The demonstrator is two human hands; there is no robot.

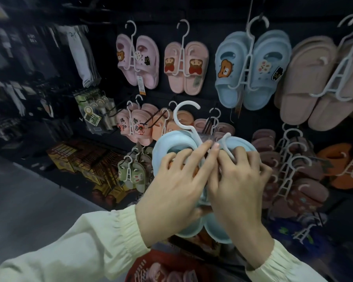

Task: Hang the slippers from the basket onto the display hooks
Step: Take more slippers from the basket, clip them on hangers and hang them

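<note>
Left hand (171, 180) gripping blue slippers (161, 146), index extended, right hand (239, 180) alongside, gripping them too

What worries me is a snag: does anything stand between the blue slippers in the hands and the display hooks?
Nothing visible does. The left hand and right hand hold the light blue pair on its white hanger before the wall. The hooks behind it already carry pink pairs and orange pairs.

1. The left hand (171, 186) grips the blue slippers (167, 145), fingers curled into one opening.
2. The right hand (238, 180) curls round an arm of their white hanger (184, 117).
3. Both forefingers meet at the hanger's middle.
4. Below is a red basket (141, 267) with pink slippers (171, 275) inside.
5. Other pairs (271, 88) hang on the dark wall (202, 27).
</note>
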